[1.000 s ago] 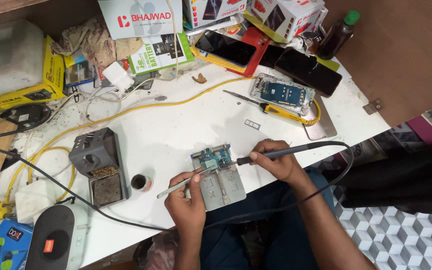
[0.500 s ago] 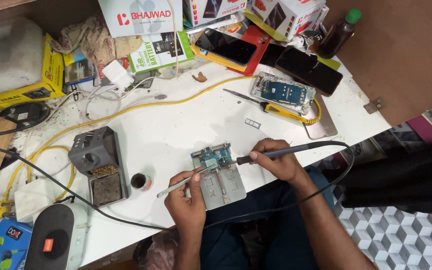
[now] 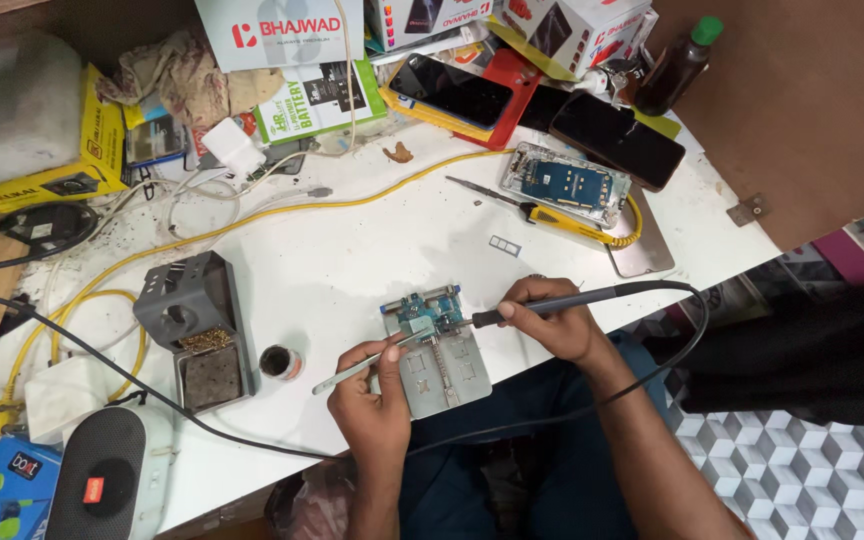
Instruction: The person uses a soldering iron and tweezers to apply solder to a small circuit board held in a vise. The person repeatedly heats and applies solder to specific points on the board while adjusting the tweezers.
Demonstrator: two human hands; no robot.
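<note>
A small blue circuit board (image 3: 426,309) is clamped at the top of a grey metal holder plate (image 3: 440,368) near the table's front edge. My right hand (image 3: 550,322) grips a black soldering iron (image 3: 570,300), whose tip touches the board's right side. My left hand (image 3: 376,398) holds metal tweezers (image 3: 364,365) that point up-right at the board's lower left. The iron's black cable (image 3: 694,330) loops off the table edge to the right.
A grey soldering-iron stand (image 3: 196,330) and a small round flux pot (image 3: 279,361) sit left of the holder. An opened phone (image 3: 566,185), a yellow-handled screwdriver (image 3: 552,216), dark phones (image 3: 612,137), boxes, a brown bottle (image 3: 679,66) and yellow cables crowd the back.
Both hands and the tools stay on the board; only slight shifts of the iron tip and tweezers are visible.
</note>
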